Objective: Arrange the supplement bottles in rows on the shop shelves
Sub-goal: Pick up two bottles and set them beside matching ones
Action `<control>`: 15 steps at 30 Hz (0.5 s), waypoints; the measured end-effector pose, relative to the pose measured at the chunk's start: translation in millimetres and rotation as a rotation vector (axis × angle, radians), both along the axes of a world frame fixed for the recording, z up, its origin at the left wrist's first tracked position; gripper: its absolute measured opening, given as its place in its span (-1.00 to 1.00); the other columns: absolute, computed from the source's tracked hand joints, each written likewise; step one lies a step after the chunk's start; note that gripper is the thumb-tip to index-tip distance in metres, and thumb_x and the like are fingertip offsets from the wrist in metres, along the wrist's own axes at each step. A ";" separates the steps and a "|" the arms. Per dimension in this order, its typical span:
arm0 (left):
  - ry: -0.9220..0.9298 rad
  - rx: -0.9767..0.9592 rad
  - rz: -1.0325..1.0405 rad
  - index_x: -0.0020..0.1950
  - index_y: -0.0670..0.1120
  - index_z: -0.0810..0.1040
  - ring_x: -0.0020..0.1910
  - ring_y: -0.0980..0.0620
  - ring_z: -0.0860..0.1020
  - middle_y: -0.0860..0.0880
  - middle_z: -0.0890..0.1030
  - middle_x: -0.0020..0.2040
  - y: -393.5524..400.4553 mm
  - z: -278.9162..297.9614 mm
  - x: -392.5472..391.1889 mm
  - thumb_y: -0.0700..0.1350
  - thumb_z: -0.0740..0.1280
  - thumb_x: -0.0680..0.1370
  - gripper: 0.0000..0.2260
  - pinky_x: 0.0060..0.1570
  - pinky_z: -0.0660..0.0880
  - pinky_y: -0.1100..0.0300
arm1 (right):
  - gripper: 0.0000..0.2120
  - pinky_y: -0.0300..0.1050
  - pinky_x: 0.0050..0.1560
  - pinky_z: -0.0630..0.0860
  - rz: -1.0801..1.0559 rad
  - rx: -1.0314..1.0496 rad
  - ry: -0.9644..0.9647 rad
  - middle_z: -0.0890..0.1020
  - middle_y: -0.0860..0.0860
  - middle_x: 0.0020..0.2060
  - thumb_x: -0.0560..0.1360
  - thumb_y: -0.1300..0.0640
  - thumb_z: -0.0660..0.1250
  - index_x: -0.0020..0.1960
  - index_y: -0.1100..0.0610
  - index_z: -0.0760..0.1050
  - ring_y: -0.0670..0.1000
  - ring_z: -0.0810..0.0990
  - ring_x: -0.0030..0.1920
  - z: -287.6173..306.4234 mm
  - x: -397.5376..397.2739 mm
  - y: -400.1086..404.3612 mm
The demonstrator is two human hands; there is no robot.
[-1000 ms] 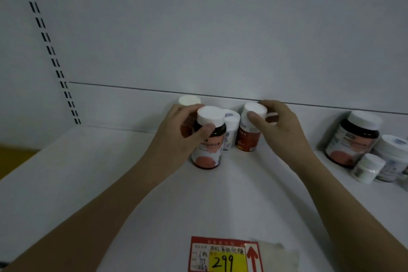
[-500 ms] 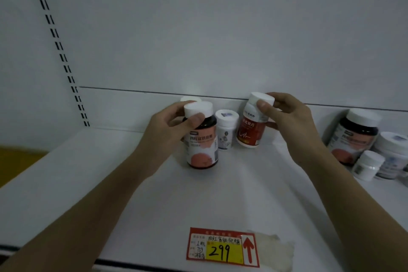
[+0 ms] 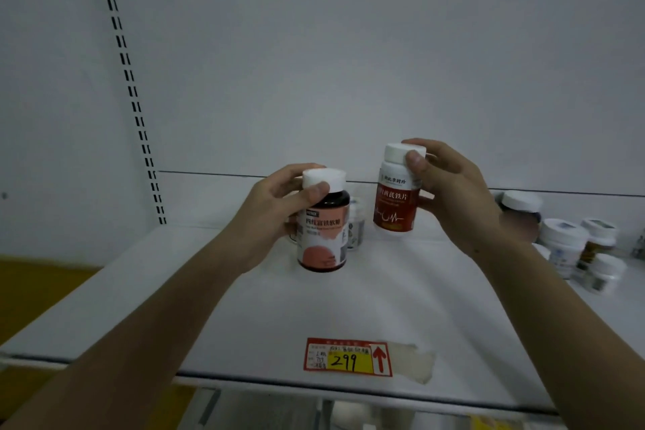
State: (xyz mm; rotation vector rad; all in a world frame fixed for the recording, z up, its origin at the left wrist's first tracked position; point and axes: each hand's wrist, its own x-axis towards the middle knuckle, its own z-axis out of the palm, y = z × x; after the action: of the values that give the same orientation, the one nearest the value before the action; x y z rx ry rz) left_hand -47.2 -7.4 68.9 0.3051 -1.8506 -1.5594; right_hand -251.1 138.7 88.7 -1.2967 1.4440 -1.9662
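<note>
left hand (image 3: pixel 275 216) grips dark bottle (image 3: pixel 323 230) by its cap, low over shelf (image 3: pixel 244 307). right hand (image 3: pixel 450 192) grips red bottle (image 3: pixel 396 199), lifted above shelf. more bottles (image 3: pixel 572 248) far right.

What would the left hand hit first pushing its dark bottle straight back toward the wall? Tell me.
Probably the small white bottle standing right behind the dark bottle that the left hand grips; beyond it, the shelf's back panel. Depth is hard to judge.

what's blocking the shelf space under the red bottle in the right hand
Nothing visible. The right hand holds the red bottle clear above bare shelf; the small white bottle stands just to its left.
</note>
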 end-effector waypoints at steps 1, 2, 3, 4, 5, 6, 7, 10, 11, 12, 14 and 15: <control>-0.005 0.001 -0.005 0.16 0.06 0.61 0.05 -0.05 0.65 -0.04 0.66 0.13 1.7 -0.7 1.5 0.07 0.48 0.38 -0.63 0.03 0.55 -0.14 | -0.64 -0.07 -0.04 0.59 0.000 0.000 0.007 0.68 -0.01 -0.03 0.39 -0.07 0.39 0.16 0.01 0.58 0.01 0.66 0.04 0.9 2.1 2.9; -0.013 0.001 -0.011 0.17 0.07 0.61 0.04 -0.03 0.66 -0.01 0.66 0.13 3.1 -1.7 3.0 0.08 0.48 0.37 -0.62 0.02 0.57 -0.10 | -0.63 -0.06 -0.04 0.58 0.003 0.005 0.015 0.67 -0.01 -0.03 0.40 -0.07 0.39 0.17 0.02 0.58 0.02 0.65 0.05 0.9 4.1 5.5; -0.023 0.000 -0.018 0.17 0.08 0.61 0.05 -0.01 0.66 0.01 0.65 0.13 4.6 -2.9 4.7 0.10 0.48 0.36 -0.60 0.00 0.59 -0.07 | -0.62 -0.04 -0.02 0.59 0.009 0.012 0.023 0.67 -0.01 -0.02 0.40 -0.07 0.38 0.18 0.03 0.57 0.03 0.65 0.06 0.6 5.8 8.1; -0.032 0.001 -0.027 0.18 0.09 0.60 0.06 0.01 0.66 0.03 0.65 0.14 5.9 -4.8 6.6 0.10 0.48 0.35 -0.59 -0.02 0.63 -0.02 | -0.62 -0.03 0.00 0.59 0.020 0.021 0.032 0.67 0.00 -0.01 0.42 -0.06 0.38 0.19 0.03 0.57 0.04 0.65 0.06 -0.4 7.4 10.6; -0.041 0.002 -0.038 0.19 0.10 0.59 0.07 0.02 0.66 0.05 0.65 0.14 7.3 -7.0 8.3 0.11 0.48 0.35 -0.59 -0.06 0.63 0.03 | -0.63 -0.03 0.01 0.60 0.035 0.030 0.041 0.67 -0.01 -0.01 0.43 -0.06 0.37 0.19 0.03 0.57 0.03 0.65 0.06 -1.8 9.1 13.0; -0.050 0.005 -0.049 0.20 0.11 0.59 0.08 0.03 0.65 0.06 0.65 0.14 8.5 -9.0 10.0 0.10 0.48 0.36 -0.59 -0.07 0.63 0.07 | -0.65 -0.03 0.02 0.60 0.051 0.040 0.051 0.66 -0.01 -0.01 0.45 -0.06 0.36 0.19 0.03 0.57 0.03 0.65 0.06 -3.3 10.7 15.0; -0.061 0.008 -0.060 0.20 0.12 0.58 0.10 0.02 0.65 0.07 0.65 0.14 9.7 -11.1 11.8 0.09 0.47 0.37 -0.60 -0.08 0.63 0.08 | -0.66 -0.04 0.01 0.60 0.066 0.050 0.060 0.65 0.00 0.00 0.46 -0.06 0.35 0.20 0.02 0.57 0.02 0.64 0.05 -5.3 12.3 16.7; -0.087 0.012 -0.094 0.17 0.18 0.58 0.09 0.04 0.65 0.05 0.68 0.11 13.4 -15.9 15.8 0.10 0.46 0.38 -0.64 -0.11 0.63 0.12 | -0.70 -0.09 -0.01 0.57 0.098 0.076 0.071 0.64 -0.02 0.01 0.52 -0.04 0.32 0.22 0.01 0.56 0.00 0.64 0.05 -11.3 17.4 19.0; -0.091 0.015 -0.099 0.15 0.19 0.58 0.09 0.04 0.66 0.04 0.69 0.10 14.7 -17.0 16.6 0.10 0.46 0.38 -0.66 -0.12 0.63 0.13 | -0.72 -0.11 -0.02 0.57 0.108 0.080 0.066 0.64 -0.04 0.01 0.54 -0.03 0.31 0.22 0.00 0.56 -0.02 0.64 0.04 -13.2 19.4 19.5; -0.095 0.017 -0.098 0.14 0.21 0.58 0.09 0.04 0.65 0.04 0.69 0.10 15.8 -18.1 17.2 0.11 0.45 0.38 -0.67 -0.12 0.63 0.13 | -0.73 -0.12 -0.03 0.57 0.115 0.084 0.061 0.65 -0.05 0.01 0.54 -0.03 0.30 0.22 -0.01 0.57 -0.02 0.65 0.04 -14.9 21.6 20.0; -0.107 0.028 -0.091 0.14 0.21 0.58 0.10 0.03 0.65 0.04 0.69 0.11 17.3 -20.2 17.3 0.13 0.45 0.36 -0.65 -0.08 0.63 0.08 | -0.70 -0.11 -0.02 0.58 0.128 0.097 0.049 0.67 -0.06 0.03 0.53 -0.05 0.29 0.23 -0.01 0.56 -0.01 0.65 0.06 -17.8 26.2 20.9; -0.113 0.038 -0.092 0.15 0.20 0.58 0.10 0.03 0.65 0.04 0.69 0.10 18.4 -21.0 17.3 0.13 0.45 0.36 -0.63 -0.07 0.63 0.06 | -0.67 -0.10 0.00 0.58 0.137 0.104 0.040 0.67 -0.05 0.04 0.52 -0.05 0.28 0.24 0.00 0.56 0.00 0.65 0.07 -19.1 28.6 21.4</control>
State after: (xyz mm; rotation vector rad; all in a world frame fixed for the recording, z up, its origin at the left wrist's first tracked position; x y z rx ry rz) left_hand -29.9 11.1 47.9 0.3357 -1.9472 -1.6711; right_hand -222.4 160.0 69.6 -1.3579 1.4156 -1.7635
